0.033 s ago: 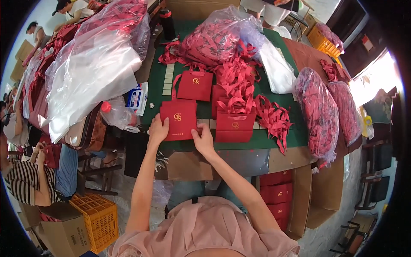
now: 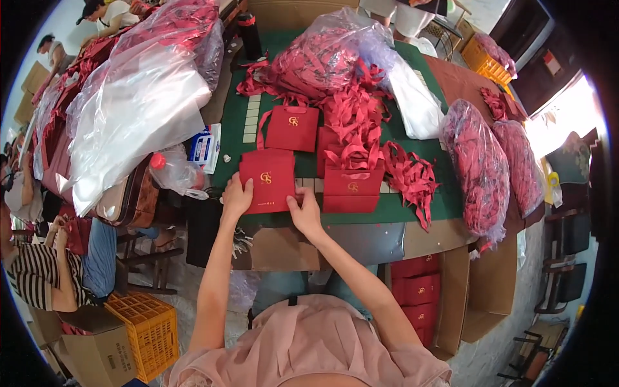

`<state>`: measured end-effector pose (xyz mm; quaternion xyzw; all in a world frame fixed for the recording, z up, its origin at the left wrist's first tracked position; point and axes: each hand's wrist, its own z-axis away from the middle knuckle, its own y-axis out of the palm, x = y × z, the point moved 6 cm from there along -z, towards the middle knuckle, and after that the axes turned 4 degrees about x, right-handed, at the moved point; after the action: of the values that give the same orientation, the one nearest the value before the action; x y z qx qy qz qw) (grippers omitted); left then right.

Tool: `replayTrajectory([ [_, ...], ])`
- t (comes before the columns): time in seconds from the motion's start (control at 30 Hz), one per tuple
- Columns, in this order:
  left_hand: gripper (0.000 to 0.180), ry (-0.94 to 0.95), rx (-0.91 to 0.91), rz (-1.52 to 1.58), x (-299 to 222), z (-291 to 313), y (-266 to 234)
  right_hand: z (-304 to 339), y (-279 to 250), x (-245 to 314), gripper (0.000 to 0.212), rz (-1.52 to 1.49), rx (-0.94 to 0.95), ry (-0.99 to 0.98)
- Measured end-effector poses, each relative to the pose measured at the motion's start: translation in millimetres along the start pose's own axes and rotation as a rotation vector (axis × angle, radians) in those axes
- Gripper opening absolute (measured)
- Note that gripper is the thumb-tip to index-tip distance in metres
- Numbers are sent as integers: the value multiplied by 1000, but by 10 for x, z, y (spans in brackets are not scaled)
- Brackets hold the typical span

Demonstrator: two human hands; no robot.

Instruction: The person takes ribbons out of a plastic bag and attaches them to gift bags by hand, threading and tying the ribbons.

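Observation:
Between my hands is a stack of flat red paper bags [image 2: 266, 184] with a gold emblem, held at the near edge of the green table mat [image 2: 412, 216]. My left hand [image 2: 238, 195] grips its left edge, thumb on top. At the lower right edge, my right hand [image 2: 304, 209] has its thumb up against the stack, its fingers partly hidden. Just beyond lies another red bag [image 2: 292, 131] with a ribbon handle. To the right, red bags [image 2: 351, 193] with ribbon handles lie in an overlapping row.
Loose red ribbons [image 2: 412, 180] lie at the right, near plastic-wrapped red bundles [image 2: 476, 171]. A big plastic bag [image 2: 319, 58] of red ribbons sits at the back. Clear plastic sheets [image 2: 138, 109] cover the left side. Below the table stands a cardboard box [image 2: 454, 303] of red bags.
The top bag has slid slightly out of line with those beneath, so the stack's upper edge now looks uneven. Both hands stay at its sides.

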<state>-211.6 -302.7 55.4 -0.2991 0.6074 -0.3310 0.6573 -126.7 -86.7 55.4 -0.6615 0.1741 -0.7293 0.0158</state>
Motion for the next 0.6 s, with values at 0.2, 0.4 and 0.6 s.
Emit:
replayTrajectory([
  [0.2, 57, 12, 7, -20, -25, 158, 1, 177, -43, -53, 28, 44, -51, -121],
  [0.4, 55, 299, -352, -77, -546, 561, -307, 482, -301, 49, 22, -80, -34, -33],
  [0.6, 47, 555, -283, 4, -1244, 1376, -282, 1166, -804, -305, 14, -280, 115, 69],
])
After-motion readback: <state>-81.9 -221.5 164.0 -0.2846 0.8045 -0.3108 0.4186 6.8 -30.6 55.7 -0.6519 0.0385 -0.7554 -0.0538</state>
